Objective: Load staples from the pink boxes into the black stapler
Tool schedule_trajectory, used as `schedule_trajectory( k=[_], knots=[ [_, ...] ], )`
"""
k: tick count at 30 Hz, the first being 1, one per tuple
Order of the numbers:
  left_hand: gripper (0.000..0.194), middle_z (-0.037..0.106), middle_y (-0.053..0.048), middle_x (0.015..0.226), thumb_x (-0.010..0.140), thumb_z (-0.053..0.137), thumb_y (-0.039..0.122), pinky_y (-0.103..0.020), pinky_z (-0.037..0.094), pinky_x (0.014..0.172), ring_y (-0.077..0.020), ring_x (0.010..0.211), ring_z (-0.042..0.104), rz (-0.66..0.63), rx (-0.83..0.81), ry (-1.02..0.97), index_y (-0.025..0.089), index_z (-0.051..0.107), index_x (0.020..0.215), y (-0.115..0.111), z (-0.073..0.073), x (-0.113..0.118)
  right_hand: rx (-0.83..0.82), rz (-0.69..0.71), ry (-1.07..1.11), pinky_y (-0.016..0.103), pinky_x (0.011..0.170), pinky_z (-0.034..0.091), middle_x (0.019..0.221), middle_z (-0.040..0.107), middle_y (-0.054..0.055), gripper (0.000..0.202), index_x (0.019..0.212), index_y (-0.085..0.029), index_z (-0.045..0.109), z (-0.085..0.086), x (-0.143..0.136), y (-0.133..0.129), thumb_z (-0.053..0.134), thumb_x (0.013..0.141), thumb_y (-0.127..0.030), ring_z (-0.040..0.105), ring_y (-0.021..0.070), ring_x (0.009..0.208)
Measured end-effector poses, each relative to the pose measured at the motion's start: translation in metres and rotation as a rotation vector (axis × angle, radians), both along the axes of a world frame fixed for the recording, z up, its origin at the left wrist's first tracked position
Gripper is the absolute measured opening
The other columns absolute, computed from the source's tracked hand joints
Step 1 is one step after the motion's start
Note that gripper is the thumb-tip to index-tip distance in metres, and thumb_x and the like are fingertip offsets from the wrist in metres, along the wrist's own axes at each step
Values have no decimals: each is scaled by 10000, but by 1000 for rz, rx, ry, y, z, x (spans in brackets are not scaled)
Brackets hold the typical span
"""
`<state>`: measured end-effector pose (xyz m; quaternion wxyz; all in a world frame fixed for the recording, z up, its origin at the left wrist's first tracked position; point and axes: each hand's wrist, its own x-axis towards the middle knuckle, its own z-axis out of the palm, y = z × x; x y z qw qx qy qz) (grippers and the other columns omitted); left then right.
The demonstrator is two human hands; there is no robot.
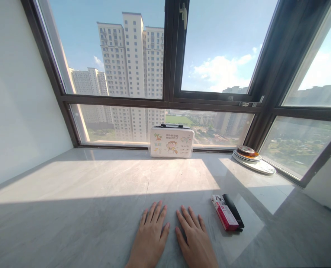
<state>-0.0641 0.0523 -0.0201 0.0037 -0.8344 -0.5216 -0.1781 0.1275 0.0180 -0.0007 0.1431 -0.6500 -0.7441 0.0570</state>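
Observation:
My left hand (151,236) lies palm down on the grey marble sill (70,223), fingers spread, holding nothing. Beside it, my right hand (195,236) rests flat in the same way, its thumb apart from the left thumb. To the right of my right hand is a red and white box (225,214), touching or nearly touching a slim black object (234,210) along its right side. Neither hand touches them.
A white case (172,142) with cartoon prints and a dark handle stands upright against the window frame (112,100). Stacked plates (247,154) sit in the back right corner, on a larger oval plate (266,167). A pale wall (20,104) bounds the left side.

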Motion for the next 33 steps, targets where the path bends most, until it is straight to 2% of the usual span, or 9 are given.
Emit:
schedule_trajectory(
  k=[17, 21, 23, 25, 27, 29, 31, 33],
  knots=[
    [528, 269, 26, 1632, 1047, 295, 467, -520, 260, 1214, -251, 1506, 238, 6, 15, 16, 342, 280, 1560, -1, -1, 0, 3, 10, 34, 531, 1227, 168, 1624, 248, -62, 527, 1529, -368, 374, -3, 1, -1, 329, 1013, -463, 189, 264, 1519],
    [529, 257, 24, 1634, 1049, 285, 471, -528, 273, 1210, -251, 1507, 237, 8, 4, 26, 341, 271, 1562, -1, -1, -1, 2, 3, 220, 554, 1230, 135, 1588, 361, -11, 532, 1490, -328, 462, -6, 2, 2, 373, 995, -501, 232, 283, 1506],
    [530, 258, 17, 1633, 1049, 283, 469, -531, 280, 1207, -254, 1506, 240, 10, -4, 30, 336, 273, 1562, -2, -1, -1, -29, -3, 451, 523, 1217, 218, 1517, 485, 47, 549, 1450, -274, 527, 1, 8, 4, 371, 992, -534, 346, 286, 1460],
    [529, 249, 16, 1636, 1049, 286, 466, -535, 271, 1209, -255, 1508, 234, 15, -12, 26, 338, 273, 1562, -2, 0, -1, -35, 2, 717, 442, 1134, 388, 1426, 581, 93, 573, 1416, -238, 562, 13, 24, 3, 367, 990, -567, 490, 278, 1360],
    [527, 233, 24, 1641, 1048, 290, 465, -540, 253, 1217, -253, 1512, 222, 20, -20, 16, 347, 271, 1561, -2, 0, 0, 23, -13, 886, 357, 972, 512, 1336, 632, 112, 592, 1395, -231, 576, 29, 51, 1, 461, 949, -603, 592, 273, 1227],
    [526, 227, 27, 1642, 1047, 293, 467, -540, 236, 1223, -252, 1515, 212, 19, -31, 2, 351, 275, 1559, -2, 0, 0, 25, -74, 866, 298, 769, 537, 1099, 704, 97, 604, 1354, -232, 612, 42, 90, 0, 561, 892, -619, 668, 248, 980],
    [526, 233, 25, 1640, 1046, 297, 469, -538, 228, 1226, -252, 1515, 212, 16, -43, -10, 350, 282, 1557, -1, 0, 0, 33, -175, 773, 274, 605, 483, 906, 687, 59, 640, 1354, -234, 611, 47, 135, 2, 553, 873, -652, 637, 209, 758],
    [525, 241, 25, 1638, 1044, 300, 472, -536, 225, 1227, -251, 1514, 216, 14, -54, -20, 352, 288, 1555, -1, 0, 0, 98, -310, 627, 286, 588, 452, 758, 646, 29, 689, 1324, -230, 641, 43, 178, 8, 583, 814, -690, 586, 197, 661]
  ],
)
